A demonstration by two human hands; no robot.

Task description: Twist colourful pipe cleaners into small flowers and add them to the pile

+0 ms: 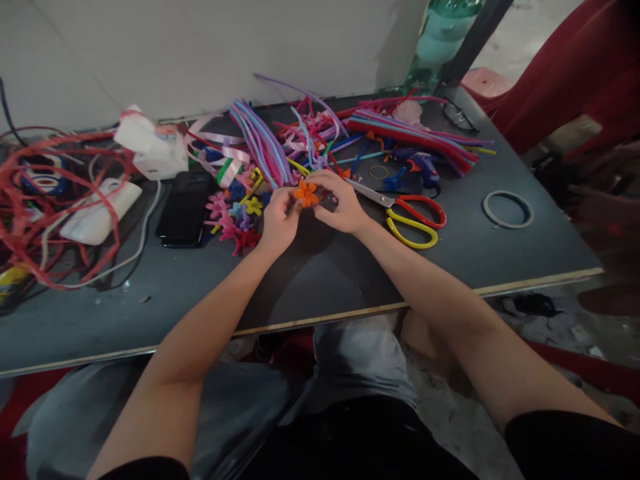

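Note:
An orange pipe-cleaner flower (307, 194) is held up between my two hands, above the dark tabletop. My left hand (280, 217) pinches its left side with thumb and fingers. On the other side, my right hand (341, 202) curls round with forefinger and thumb at the petals. Several finished pipe-cleaner flowers (235, 212) in pink, blue, yellow and red lie in a heap just left of my left hand. Scissors (414, 220) with red and yellow handles rest beside my right wrist, blades pointing toward my fingers.
Bundles of pipe cleaners (260, 143) spread along the back, with a purple glue gun (420, 165) among them. A tape roll (508, 209) lies at right and a green bottle (440, 43) stands behind. Left are a black phone (185, 208), a white power strip (103, 212) and tangled red cord (30, 247).

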